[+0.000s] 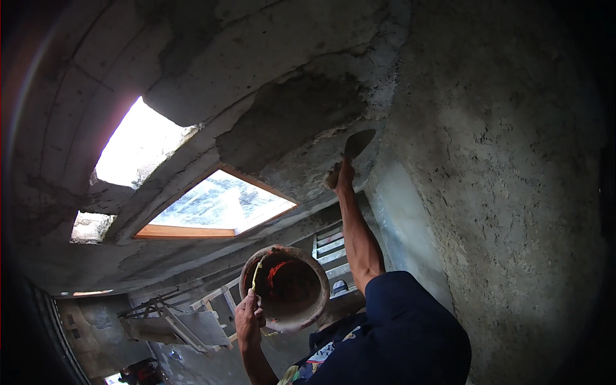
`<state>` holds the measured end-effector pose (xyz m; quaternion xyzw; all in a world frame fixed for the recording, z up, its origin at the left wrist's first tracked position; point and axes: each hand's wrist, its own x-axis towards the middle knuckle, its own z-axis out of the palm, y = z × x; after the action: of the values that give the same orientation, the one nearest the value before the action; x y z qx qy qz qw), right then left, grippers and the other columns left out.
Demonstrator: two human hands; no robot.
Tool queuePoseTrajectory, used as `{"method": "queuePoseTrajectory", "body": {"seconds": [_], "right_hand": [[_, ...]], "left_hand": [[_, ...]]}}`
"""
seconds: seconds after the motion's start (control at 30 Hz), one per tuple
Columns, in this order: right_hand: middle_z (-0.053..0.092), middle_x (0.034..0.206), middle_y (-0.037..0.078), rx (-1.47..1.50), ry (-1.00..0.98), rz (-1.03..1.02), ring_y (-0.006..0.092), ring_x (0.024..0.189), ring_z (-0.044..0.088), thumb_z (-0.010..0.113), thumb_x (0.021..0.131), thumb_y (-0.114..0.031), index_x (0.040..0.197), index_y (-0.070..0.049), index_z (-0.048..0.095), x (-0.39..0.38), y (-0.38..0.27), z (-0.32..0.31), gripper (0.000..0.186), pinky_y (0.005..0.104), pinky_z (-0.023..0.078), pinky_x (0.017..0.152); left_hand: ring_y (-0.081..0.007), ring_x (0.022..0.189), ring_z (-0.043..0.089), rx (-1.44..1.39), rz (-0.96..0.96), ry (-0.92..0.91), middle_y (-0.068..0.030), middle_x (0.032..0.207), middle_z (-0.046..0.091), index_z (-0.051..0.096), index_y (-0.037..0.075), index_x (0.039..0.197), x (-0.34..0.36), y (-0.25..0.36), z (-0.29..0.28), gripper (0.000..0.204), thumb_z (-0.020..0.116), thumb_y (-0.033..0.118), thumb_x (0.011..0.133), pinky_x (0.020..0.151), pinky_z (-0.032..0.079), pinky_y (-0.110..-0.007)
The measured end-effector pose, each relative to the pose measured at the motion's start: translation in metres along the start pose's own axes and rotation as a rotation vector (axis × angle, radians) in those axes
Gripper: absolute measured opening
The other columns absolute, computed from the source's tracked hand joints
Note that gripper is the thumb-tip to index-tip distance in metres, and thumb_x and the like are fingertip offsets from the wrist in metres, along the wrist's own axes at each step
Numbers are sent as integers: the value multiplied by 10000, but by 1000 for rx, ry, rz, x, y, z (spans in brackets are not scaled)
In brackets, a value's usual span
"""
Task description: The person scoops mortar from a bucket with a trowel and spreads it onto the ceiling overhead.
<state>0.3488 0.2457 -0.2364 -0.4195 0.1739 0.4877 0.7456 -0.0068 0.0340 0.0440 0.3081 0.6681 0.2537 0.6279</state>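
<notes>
1. Right of the frame's centre, my right hand (344, 172) is closed round the handle of a trowel (360, 142), the fingers hiding most of the grip.
2. The trowel's dark, pointed blade tilts toward the upper right, near a rough plaster surface (378, 96); I cannot tell whether they touch.
3. Toward the bottom, left of centre, my left hand (248, 316) has its fingers curled tight on a yellow cord (255, 277) at the rim of a bucket (325, 282).
4. That bucket sits low in the middle of the frame, its round mouth facing me, dark inside with a reddish patch.
5. Just left of the blade, a dark patch (292, 115) spreads over the grey surface, above a wood-framed window (221, 205).
6. Farther out, a bright opening (138, 141) shows at upper left, and a coarse grey wall (513, 205) fills the right side.
</notes>
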Motion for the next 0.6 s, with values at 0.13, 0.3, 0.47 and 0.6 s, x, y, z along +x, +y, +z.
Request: {"method": "queuePoseTrajectory", "body": {"seconds": [0.13,0.3,0.47,0.6], "right_hand": [[484,688,19,-140,-141,-94,170,547,518,713,875,-269,973,-96,491,-13,-4,-13,298,381,469,502],[500,616,26,-634,-267,-183,145,482,509,715,865,-219,996,-81,504,-64,-16,-71,284,332,450,433],[593,760,104,-1306,-457,-486,198,560,572,716,836,-223,1126,-40,540,-141,-75,-158,386,330,466,505],[624,829,205,-1667,-438,-656,336,770,642,729,809,-215,1169,-1,553,-215,-142,-188,454,406,506,744]], "left_hand": [[-4,419,265,-2,24,-41,103,558,350,512,143,784,5,-2,7,360,515,410,1026,393,166,-205],[0,417,266,-28,21,-73,110,555,346,511,155,771,8,-4,20,335,527,369,1028,386,165,-209],[-2,410,266,-15,30,-106,111,551,338,484,167,745,2,-5,30,354,516,370,1033,374,170,-214],[-7,402,273,-2,79,-147,106,542,339,473,172,718,-5,-8,36,381,506,380,1035,365,182,-211]]}}
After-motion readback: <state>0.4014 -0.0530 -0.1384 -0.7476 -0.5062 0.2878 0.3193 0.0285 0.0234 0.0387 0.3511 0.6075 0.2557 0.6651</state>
